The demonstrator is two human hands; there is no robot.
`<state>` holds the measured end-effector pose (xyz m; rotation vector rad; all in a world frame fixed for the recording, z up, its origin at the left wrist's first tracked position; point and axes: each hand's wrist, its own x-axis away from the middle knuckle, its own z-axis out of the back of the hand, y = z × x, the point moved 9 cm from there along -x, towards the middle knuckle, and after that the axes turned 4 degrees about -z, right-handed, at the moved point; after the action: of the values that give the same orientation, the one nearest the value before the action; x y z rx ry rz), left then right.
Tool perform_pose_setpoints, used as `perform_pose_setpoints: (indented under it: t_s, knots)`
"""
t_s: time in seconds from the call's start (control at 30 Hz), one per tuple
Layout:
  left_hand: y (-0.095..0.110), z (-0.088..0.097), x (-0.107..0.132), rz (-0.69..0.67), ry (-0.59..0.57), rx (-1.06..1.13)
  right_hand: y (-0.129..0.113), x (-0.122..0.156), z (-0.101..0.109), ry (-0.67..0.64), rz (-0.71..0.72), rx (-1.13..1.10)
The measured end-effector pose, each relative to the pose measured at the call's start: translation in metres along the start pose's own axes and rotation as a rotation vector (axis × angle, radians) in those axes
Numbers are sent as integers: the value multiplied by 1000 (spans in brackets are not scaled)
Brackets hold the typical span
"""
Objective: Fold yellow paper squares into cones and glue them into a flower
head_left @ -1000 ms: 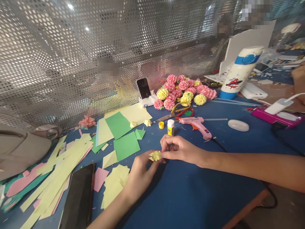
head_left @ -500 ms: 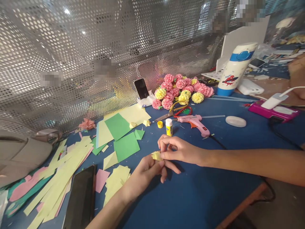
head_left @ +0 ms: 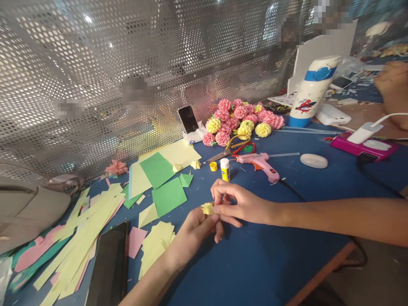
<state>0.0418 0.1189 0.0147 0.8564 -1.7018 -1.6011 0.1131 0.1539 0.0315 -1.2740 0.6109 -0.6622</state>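
Note:
A small folded yellow paper piece (head_left: 207, 208) is pinched between my two hands just above the blue table (head_left: 255, 255). My left hand (head_left: 196, 229) grips it from below and behind, fingers curled. From the right, my right hand (head_left: 236, 203) pinches its edge with thumb and fingertips. An open glue stick (head_left: 225, 169) stands just beyond my hands, its yellow cap (head_left: 213, 166) lying beside it. Behind that lie scissors (head_left: 229, 151) and a pink glue gun (head_left: 259, 163).
Yellow, green and pink paper sheets and strips (head_left: 95, 221) cover the left. A dark phone (head_left: 108, 263) lies front left, a heap of paper flowers (head_left: 239, 121) at the back, a white bottle (head_left: 314, 89) and pink power strip (head_left: 363, 146) right. Another person's hand (head_left: 392, 85) is far right. Perforated metal screen behind.
The yellow piece has gone from spread open to pressed compact between my fingers. My left fingers have shifted around it. Both hands stay in nearly the same spot.

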Motion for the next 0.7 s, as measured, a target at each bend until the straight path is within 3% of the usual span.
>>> perform_pose_setpoints:
  t_s: [0.2,0.37,0.57,0.7]
  knots:
    - [11,5,3,-69,56,-310,-9,5,7,91,97,93]
    - [17,10,10,-128,113,-650,-35,16,10,186,354,357]
    - [26,5,12,-239,68,-883,-45,23,9,167,520,387]
    - [27,4,12,-229,42,-974,-47,24,9,137,561,400]
